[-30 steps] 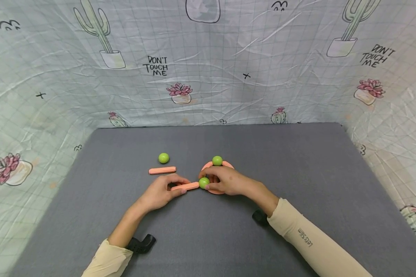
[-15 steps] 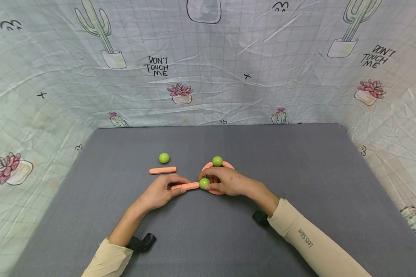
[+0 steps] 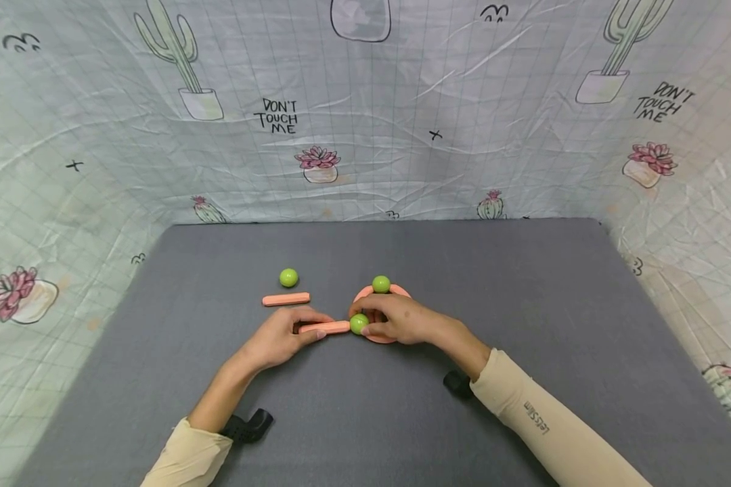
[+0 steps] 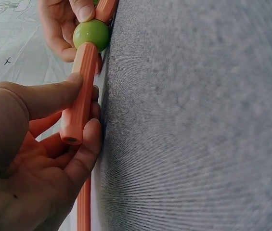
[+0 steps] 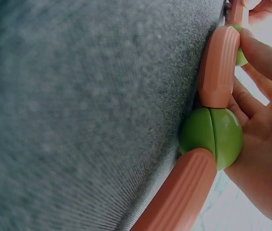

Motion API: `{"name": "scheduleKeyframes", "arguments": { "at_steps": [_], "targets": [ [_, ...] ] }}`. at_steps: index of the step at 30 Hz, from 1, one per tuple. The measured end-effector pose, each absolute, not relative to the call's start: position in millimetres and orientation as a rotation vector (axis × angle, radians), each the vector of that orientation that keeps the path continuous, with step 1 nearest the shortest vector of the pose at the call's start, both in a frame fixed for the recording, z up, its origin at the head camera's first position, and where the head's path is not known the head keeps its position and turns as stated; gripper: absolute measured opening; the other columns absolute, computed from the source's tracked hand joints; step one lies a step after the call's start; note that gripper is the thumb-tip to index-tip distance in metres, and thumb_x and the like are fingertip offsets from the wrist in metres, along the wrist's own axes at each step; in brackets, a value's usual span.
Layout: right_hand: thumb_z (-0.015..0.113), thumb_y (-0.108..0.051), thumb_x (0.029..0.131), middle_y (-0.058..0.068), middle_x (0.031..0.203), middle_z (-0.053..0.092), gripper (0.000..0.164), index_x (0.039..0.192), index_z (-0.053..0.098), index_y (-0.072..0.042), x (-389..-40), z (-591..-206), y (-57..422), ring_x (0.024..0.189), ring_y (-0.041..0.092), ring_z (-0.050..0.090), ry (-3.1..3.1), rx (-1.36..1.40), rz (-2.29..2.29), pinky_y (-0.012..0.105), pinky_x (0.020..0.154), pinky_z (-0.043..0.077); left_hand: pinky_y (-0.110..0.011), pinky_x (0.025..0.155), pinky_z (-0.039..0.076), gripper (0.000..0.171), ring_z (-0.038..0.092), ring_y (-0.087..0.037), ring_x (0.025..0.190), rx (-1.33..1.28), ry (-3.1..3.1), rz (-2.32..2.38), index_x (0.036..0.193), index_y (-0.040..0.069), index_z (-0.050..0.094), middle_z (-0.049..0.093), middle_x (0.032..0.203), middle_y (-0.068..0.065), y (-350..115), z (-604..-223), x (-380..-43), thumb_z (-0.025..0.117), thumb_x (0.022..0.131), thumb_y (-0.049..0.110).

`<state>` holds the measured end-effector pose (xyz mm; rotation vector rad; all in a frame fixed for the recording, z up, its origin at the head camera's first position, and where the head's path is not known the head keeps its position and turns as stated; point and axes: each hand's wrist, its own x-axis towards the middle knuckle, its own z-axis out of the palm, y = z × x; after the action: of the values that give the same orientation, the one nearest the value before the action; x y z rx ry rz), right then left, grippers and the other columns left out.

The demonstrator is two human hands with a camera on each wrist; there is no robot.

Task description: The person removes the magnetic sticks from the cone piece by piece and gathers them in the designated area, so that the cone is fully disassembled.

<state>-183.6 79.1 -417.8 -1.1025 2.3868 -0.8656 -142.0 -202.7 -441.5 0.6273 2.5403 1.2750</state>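
My left hand [image 3: 280, 340] grips a straight coral ridged rod [image 4: 81, 96], thumb along one side and fingers curled behind. The rod's far end meets a green ball [image 4: 91, 34]. My right hand [image 3: 407, 319] pinches that ball, its thumb against it. Past the ball, curved coral pieces [image 5: 218, 70] form a ring, partly hidden under the right hand. Another green ball, split by a seam [image 5: 210, 137], joins two of these pieces near the right palm. At the ring's far side a green ball [image 3: 381, 284] shows in the head view.
A loose coral rod [image 3: 286, 299] lies beyond the left hand, with a loose green ball [image 3: 289, 277] farther back. The grey tabletop [image 3: 365, 419] ends at a printed cloth backdrop [image 3: 378, 176] behind and at both sides.
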Motion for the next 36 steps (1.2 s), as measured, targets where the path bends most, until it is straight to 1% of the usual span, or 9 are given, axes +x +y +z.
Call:
{"name": "scheduleKeyframes", "arguments": {
  "at_steps": [5, 8, 11, 12, 16, 22, 25, 29, 36],
  "targets": [
    [0.07, -0.016, 0.101, -0.001, 0.103, 0.069, 0.026, 0.127, 0.068, -0.017, -183.5, -417.0, 80.5, 0.088, 0.007, 0.06, 2.384, -1.081, -0.87, 0.025, 0.086, 0.051, -0.022, 0.09, 0.053, 0.027, 0.068, -0.012, 0.115, 0.56, 2.46, 1.337, 0.125, 0.03, 0.077, 0.077, 0.123, 0.007, -210.6, -441.0, -140.3, 0.066, 0.102, 0.021],
    [0.07, -0.017, 0.101, -0.001, 0.11, 0.07, 0.027, 0.128, 0.068, -0.018, -183.3, -417.4, 81.6, 0.093, 0.008, 0.061, 2.399, -1.056, -0.865, 0.027, 0.091, 0.052, -0.021, 0.096, 0.052, 0.027, 0.053, -0.017, 0.143, 0.533, 2.453, 1.369, 0.124, 0.033, 0.077, 0.076, 0.126, 0.01, -217.3, -440.5, -138.8, 0.067, 0.102, 0.021],
    [0.07, -0.019, 0.101, 0.0, 0.12, 0.07, 0.029, 0.13, 0.068, -0.019, -182.6, -417.2, 81.9, 0.101, 0.01, 0.062, 2.414, -1.036, -0.852, 0.03, 0.097, 0.051, -0.02, 0.096, 0.051, 0.027, 0.042, -0.023, 0.153, 0.533, 2.501, 1.37, 0.123, 0.032, 0.078, 0.071, 0.137, 0.005, -224.0, -440.6, -137.8, 0.069, 0.101, 0.021],
    [0.07, -0.019, 0.101, 0.0, 0.123, 0.069, 0.029, 0.13, 0.068, -0.019, -182.5, -417.2, 81.8, 0.103, 0.011, 0.062, 2.414, -1.033, -0.852, 0.031, 0.098, 0.051, -0.02, 0.096, 0.051, 0.026, 0.042, -0.023, 0.153, 0.523, 2.519, 1.368, 0.123, 0.032, 0.078, 0.068, 0.142, 0.003, -226.2, -440.7, -137.5, 0.07, 0.1, 0.021],
    [0.07, -0.02, 0.101, 0.001, 0.123, 0.069, 0.03, 0.132, 0.067, -0.019, -181.9, -416.7, 81.4, 0.103, 0.011, 0.063, 2.412, -1.016, -0.855, 0.032, 0.099, 0.052, -0.02, 0.091, 0.053, 0.024, 0.059, -0.018, 0.136, 0.459, 2.569, 1.387, 0.12, 0.029, 0.078, 0.057, 0.155, -0.002, -234.4, -441.0, -136.4, 0.075, 0.097, 0.022],
    [0.07, -0.02, 0.101, 0.002, 0.123, 0.07, 0.032, 0.133, 0.067, -0.017, -181.7, -416.1, 80.9, 0.105, 0.013, 0.063, 2.42, -1.016, -0.867, 0.034, 0.1, 0.052, -0.02, 0.087, 0.053, 0.021, 0.062, -0.002, 0.121, 0.451, 2.551, 1.47, 0.115, 0.025, 0.079, 0.06, 0.152, -0.001, -243.8, -441.3, -136.6, 0.078, 0.095, 0.02],
    [0.07, -0.019, 0.101, 0.003, 0.126, 0.069, 0.032, 0.132, 0.067, -0.016, -180.9, -415.8, 81.5, 0.108, 0.015, 0.064, 2.422, -1.037, -0.874, 0.035, 0.102, 0.052, -0.02, 0.085, 0.053, 0.021, 0.063, -0.004, 0.117, 0.445, 2.549, 1.484, 0.115, 0.024, 0.078, 0.061, 0.15, 0.0, -247.5, -442.0, -137.2, 0.078, 0.095, 0.019],
    [0.07, -0.019, 0.101, 0.002, 0.118, 0.07, 0.032, 0.133, 0.067, -0.015, -180.8, -416.5, 81.4, 0.102, 0.013, 0.064, 2.416, -1.033, -0.886, 0.035, 0.099, 0.053, -0.02, 0.085, 0.054, 0.021, 0.064, -0.008, 0.116, 0.415, 2.604, 1.438, 0.115, 0.024, 0.078, 0.065, 0.146, 0.0, -252.0, -441.9, -138.2, 0.078, 0.094, 0.02],
    [0.07, -0.019, 0.101, 0.0, 0.119, 0.07, 0.031, 0.132, 0.068, -0.017, -181.9, -418.1, 82.0, 0.103, 0.012, 0.063, 2.42, -1.04, -0.888, 0.033, 0.1, 0.052, -0.019, 0.087, 0.053, 0.022, 0.067, -0.015, 0.117, 0.393, 2.687, 1.382, 0.115, 0.023, 0.079, 0.07, 0.139, -0.004, -258.8, -445.8, -141.8, 0.079, 0.094, 0.021]
  ]
}}
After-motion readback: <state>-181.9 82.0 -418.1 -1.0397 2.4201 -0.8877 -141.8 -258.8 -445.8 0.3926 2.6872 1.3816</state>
